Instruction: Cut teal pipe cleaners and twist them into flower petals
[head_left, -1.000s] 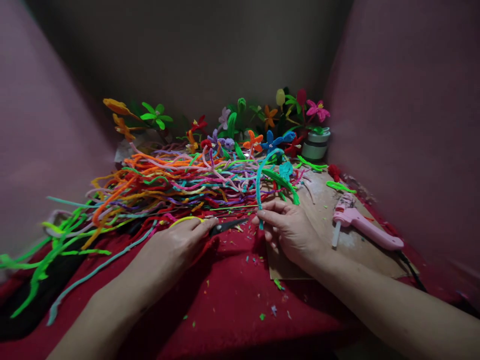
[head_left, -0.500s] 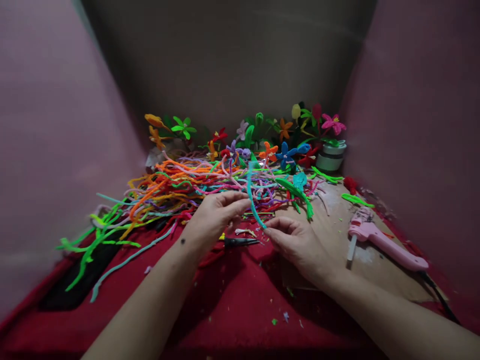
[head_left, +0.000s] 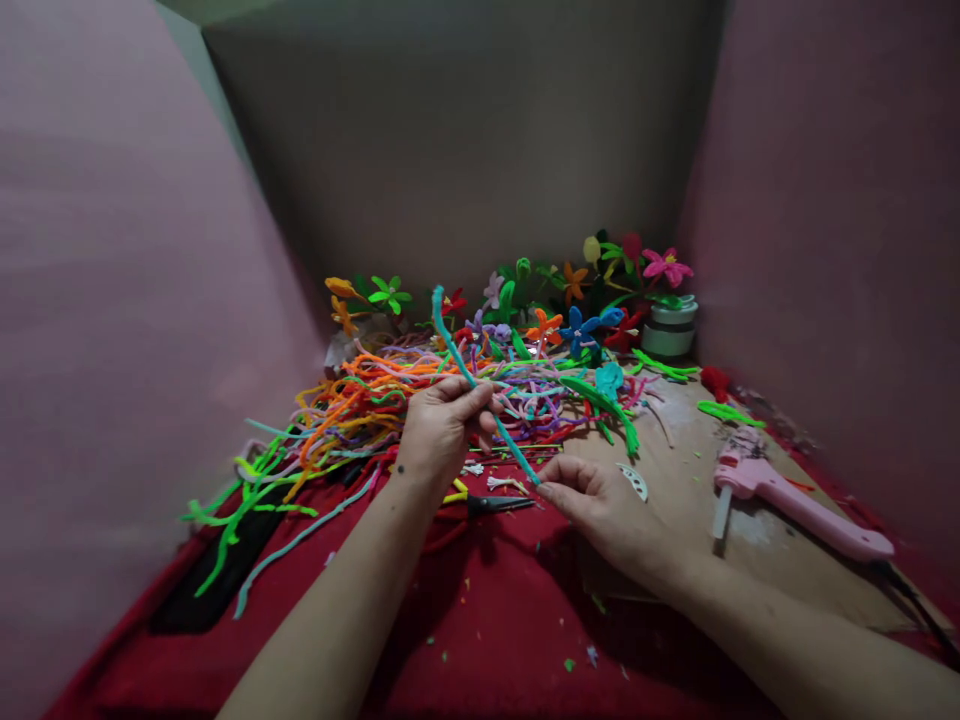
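Note:
A turquoise pipe cleaner (head_left: 516, 449) slants between my two hands, above the red cloth. My left hand (head_left: 442, 425) pinches it near its middle, and its upper end sticks up past the fingers toward the back. Its lower end sits between the thumb and forefinger of my right hand (head_left: 600, 505). Just below the strip lies a pair of pliers (head_left: 495, 503) with yellow handles and dark jaws. Behind my hands spreads a tangled heap of pipe cleaners (head_left: 375, 385) in many colours.
A pink glue gun (head_left: 802, 500) rests on a cardboard sheet (head_left: 690, 440) at the right, its cord trailing off. Several pipe-cleaner flowers (head_left: 577, 330) stand along the back, near a white pot (head_left: 670, 328). Green strips (head_left: 240, 510) lie over a black object (head_left: 195, 600) at the left.
My left hand now grips the strip around its middle, and the strip looks straighter, its upper end leaning left. My right hand keeps its hold. The whole view has shifted slightly.

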